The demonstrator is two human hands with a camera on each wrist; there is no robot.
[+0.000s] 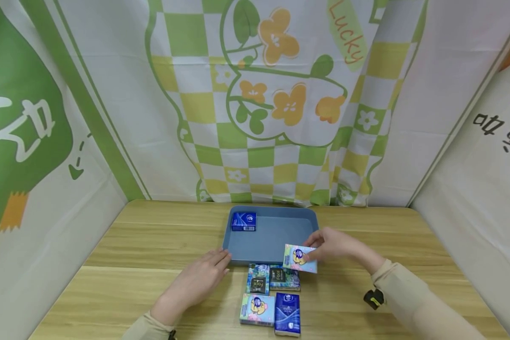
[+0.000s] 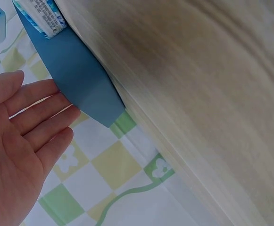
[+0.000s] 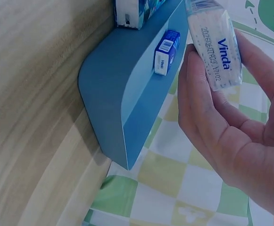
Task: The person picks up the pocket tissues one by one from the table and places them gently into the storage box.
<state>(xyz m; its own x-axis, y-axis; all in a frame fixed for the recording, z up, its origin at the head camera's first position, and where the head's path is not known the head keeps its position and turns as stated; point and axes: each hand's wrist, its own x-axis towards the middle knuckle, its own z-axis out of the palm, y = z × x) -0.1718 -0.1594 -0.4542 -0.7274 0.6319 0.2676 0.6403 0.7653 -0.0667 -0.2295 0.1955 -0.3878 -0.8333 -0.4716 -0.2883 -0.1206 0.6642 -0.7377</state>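
My right hand [image 1: 329, 245] pinches a pastel tissue pack [image 1: 295, 258] with a yellow cartoon figure, over the near right corner of the blue tray [image 1: 276, 241]. In the right wrist view, the end of this tissue pack [image 3: 217, 52] reads "Vinda", between thumb and fingers. My left hand [image 1: 199, 276] has its fingers extended, fingertips at the tray's near left corner; the left wrist view shows the hand [image 2: 28, 127] with straight fingers against the tray wall [image 2: 85, 80]. Inside the tray, a dark blue tissue pack [image 1: 244, 221] lies at the far left.
Before the tray lie two floral "Face" tissue packs, one left [image 1: 258, 279] and one right [image 1: 284, 278]. Nearer are another pastel tissue pack [image 1: 257, 310] and a dark blue tissue pack [image 1: 287, 314]. A patterned curtain [image 1: 276, 141] hangs behind the wooden table [image 1: 161, 231].
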